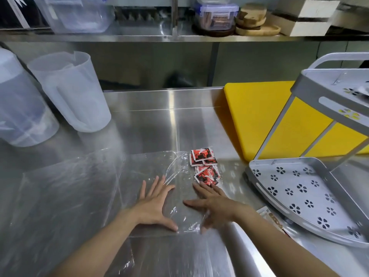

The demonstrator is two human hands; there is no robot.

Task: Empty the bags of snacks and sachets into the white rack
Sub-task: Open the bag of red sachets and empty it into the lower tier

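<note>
No legible text; print on red sachets (203, 166) too blurred.

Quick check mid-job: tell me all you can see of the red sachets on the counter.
The red sachets are small, flat, square packets, red with black print and white edges, of glossy foil or plastic by the look. They lie in a loose overlapping pile in two clusters on the steel counter, at the far right edge of the clear plastic bag, some seemingly under its film. The right hand has fingertips touching the nearest packet. The white rack stands apart to the right, its lower tray holding none.
</note>
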